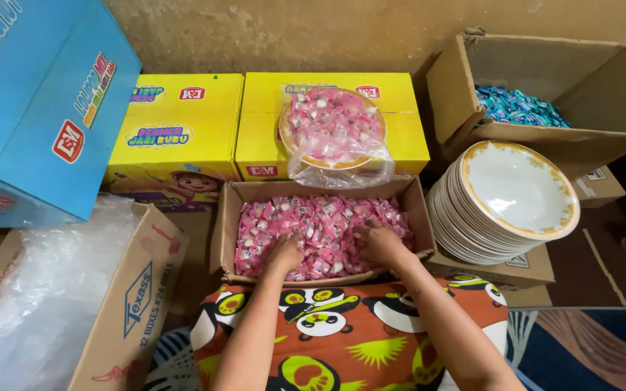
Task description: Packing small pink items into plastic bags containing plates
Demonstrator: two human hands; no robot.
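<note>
Both hands are down in a shallow cardboard box (227,217) packed with small pink wrapped candies (320,221). The left hand (285,253) sits palm down near the front of the pile, fingers curled into the candies, so it looks closed around a few of them, though I can't see exactly what's inside the fist. The right hand (380,240) is a bit further in and to the right, fingers also bent down into the sweets, grabbing at them the same way. That box sits right in front of the person, its near edge touching a lap covered in orange panda-print cloth (349,326).

Just behind the candy box there are two yellow cartons (182,119) side by side against the wall. On the right one rests a plate of pink candies wrapped in clear plastic (331,134), hanging a little over the carton's front edge.

To the right, a stack of white plates with gold rims (505,199) leans tilted on top of a small cardboard box. Behind that, an open brown box (588,80) holds blue wrapped candies (516,107).

On the left, a big blue carton (38,108) stands tilted, and below it an open brown box (135,289) is stuffed with clear plastic bags (38,297). A dark blue patterned rug (588,347) shows bottom right.
</note>
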